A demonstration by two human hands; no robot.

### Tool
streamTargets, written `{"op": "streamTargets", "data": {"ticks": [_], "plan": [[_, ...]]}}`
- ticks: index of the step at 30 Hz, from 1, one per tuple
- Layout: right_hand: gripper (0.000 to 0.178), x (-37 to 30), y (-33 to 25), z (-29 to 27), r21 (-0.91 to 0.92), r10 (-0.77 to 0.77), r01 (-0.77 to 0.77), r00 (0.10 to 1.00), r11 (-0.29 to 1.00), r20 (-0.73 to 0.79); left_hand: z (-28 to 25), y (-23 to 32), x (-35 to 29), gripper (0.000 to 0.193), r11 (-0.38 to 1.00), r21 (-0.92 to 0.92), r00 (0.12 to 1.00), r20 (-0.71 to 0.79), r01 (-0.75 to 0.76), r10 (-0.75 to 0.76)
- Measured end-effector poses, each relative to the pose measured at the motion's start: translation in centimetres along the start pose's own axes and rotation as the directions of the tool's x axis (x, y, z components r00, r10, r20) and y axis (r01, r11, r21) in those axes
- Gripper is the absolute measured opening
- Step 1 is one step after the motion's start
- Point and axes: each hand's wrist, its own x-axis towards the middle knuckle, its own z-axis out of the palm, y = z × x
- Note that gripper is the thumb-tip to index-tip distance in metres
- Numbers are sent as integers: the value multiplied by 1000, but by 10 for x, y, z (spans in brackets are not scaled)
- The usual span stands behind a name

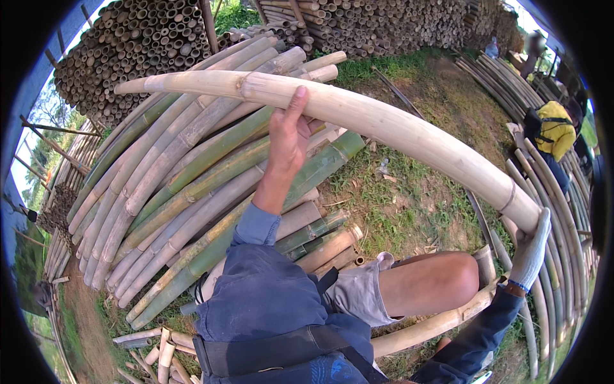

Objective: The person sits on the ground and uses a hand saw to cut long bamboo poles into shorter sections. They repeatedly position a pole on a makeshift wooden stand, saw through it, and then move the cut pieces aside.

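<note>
A long pale bamboo pole (384,121) spans the view in front of me, from the upper left down to the right. My left hand (291,134), bare, is closed on its near side with the thumb over the top. My right hand (532,253), in a whitish glove, grips the pole at its right end. Beneath the left arm lies a pile of green and tan bamboo poles (192,185). Another light bamboo pole (441,326) lies low, under my bent knee.
Large stacks of cut bamboo (137,54) stand at the back. More poles (556,237) lie along the right, beside a person in yellow (555,131); another person (532,54) is farther back. Short bamboo offcuts (165,358) lie at lower left. Patchy grass (396,205) covers the middle ground.
</note>
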Motion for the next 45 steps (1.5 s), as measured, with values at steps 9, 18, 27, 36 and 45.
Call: {"op": "streamTargets", "data": {"ticks": [9, 18, 27, 36, 45], "plan": [[48, -124, -79, 78, -355, 32, 423, 605, 834, 796, -155, 168, 234, 95, 853, 521, 741, -560, -33, 371], [42, -148, -51, -131, -885, 373, 192, 853, 424, 364, 80, -37, -28, 29, 773, 559, 811, 576, -300, -102], [37, -153, 33, -262, -875, 662, -218, 736, 432, 143, 359, -126, -96, 41, 945, -256, -270, 942, -201, 198], [69, -132, 91, -251, -927, 766, 81, 540, 366, 350, 385, -241, -191, 61, 882, -306, -749, 658, -359, -77], [70, -164, 75, -312, -860, 816, -336, 559, 385, 147, 371, -276, -239, 75, 863, -354, -920, 285, -361, -269]]}}
